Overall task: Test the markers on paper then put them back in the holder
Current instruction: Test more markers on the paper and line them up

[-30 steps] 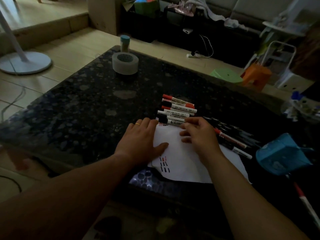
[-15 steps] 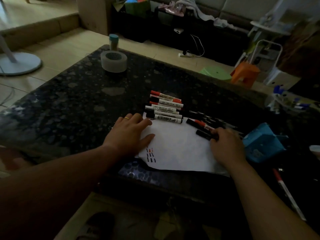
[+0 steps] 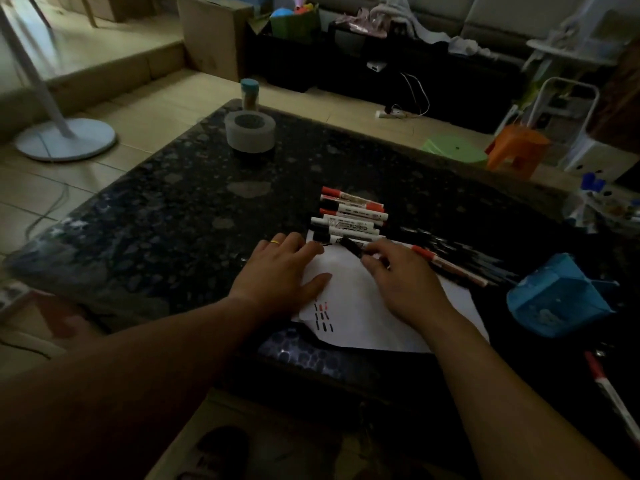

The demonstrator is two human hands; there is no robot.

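Head view, left grip [image 3: 280,271] flat on paper [image 3: 356,306] by table edge [image 3: 304,355], right grip [image 3: 401,282] pinching black marker [image 3: 351,245]

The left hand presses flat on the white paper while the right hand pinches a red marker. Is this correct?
No. In the head view the marker in the right hand is black, not red. The left hand does press flat on the white paper.

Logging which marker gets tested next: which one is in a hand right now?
The black marker pinched by the right hand, at the top edge of the paper; every other marker lies loose on the table.
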